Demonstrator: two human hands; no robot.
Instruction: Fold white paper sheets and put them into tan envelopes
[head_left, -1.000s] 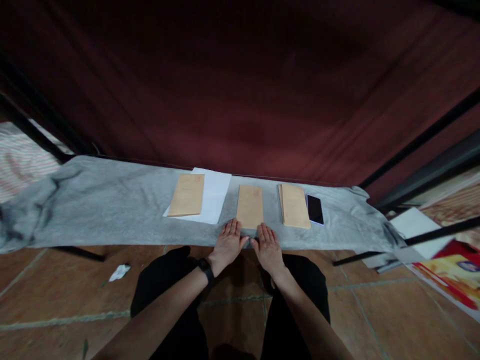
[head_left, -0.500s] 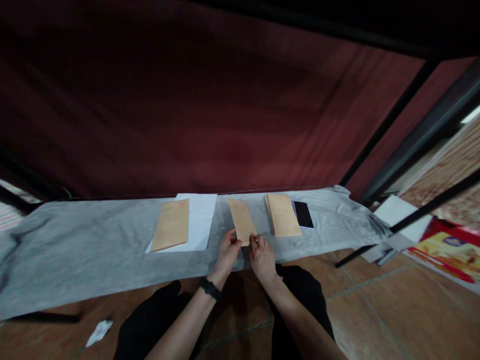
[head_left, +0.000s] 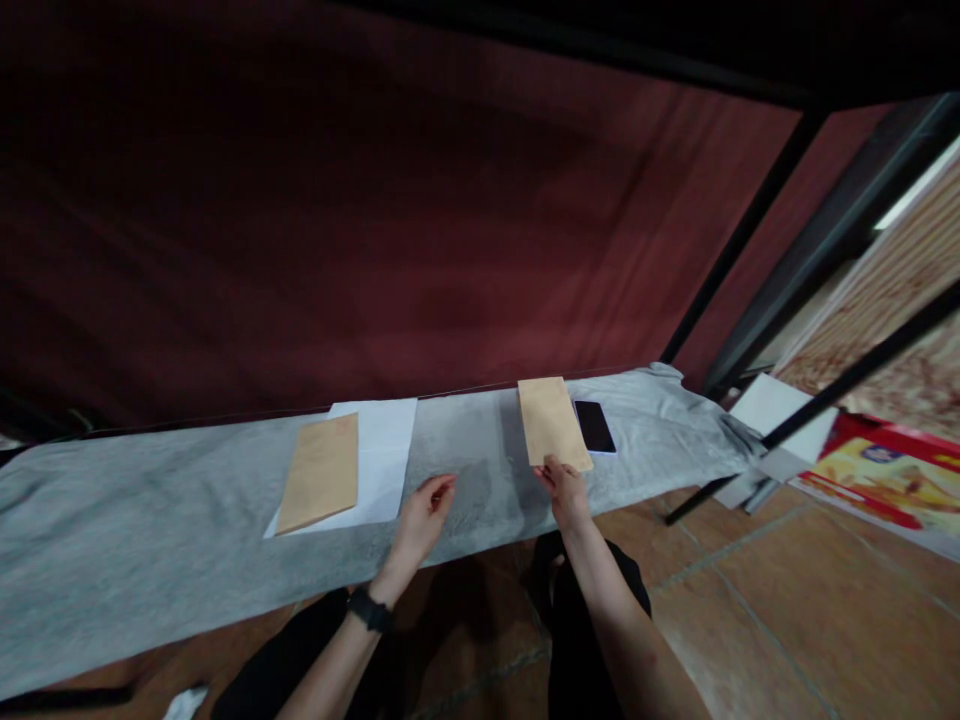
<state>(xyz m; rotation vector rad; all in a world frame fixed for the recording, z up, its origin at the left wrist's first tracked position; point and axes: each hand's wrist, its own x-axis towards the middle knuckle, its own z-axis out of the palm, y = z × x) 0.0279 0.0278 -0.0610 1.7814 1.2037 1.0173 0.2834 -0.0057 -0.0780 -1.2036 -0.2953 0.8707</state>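
Note:
My right hand [head_left: 564, 492] pinches the near edge of a brown paper envelope [head_left: 553, 425], which lies over the place of the right-hand stack and casts a shadow to its left. How much of the stack lies beneath cannot be seen. My left hand [head_left: 427, 510], with a dark band on the wrist, hovers over the grey cloth, its fingers curled together and nothing visible in them. Left of it, another brown envelope [head_left: 321, 470] with a faint reddish mark rests partly on white paper [head_left: 386, 460].
A dark-screened phone [head_left: 595, 427] lies just right of the held envelope. Grey cloth [head_left: 187, 520] covers the long, narrow bench. Behind it hangs a dark red curtain-like surface [head_left: 375, 250]. A red and yellow box [head_left: 885, 470] stands at the right beside black metal bars.
The narrow brown envelope between my hands has left the middle of the cloth. My right hand has moved right to the stack with an envelope; my left hand has let go and drawn left.

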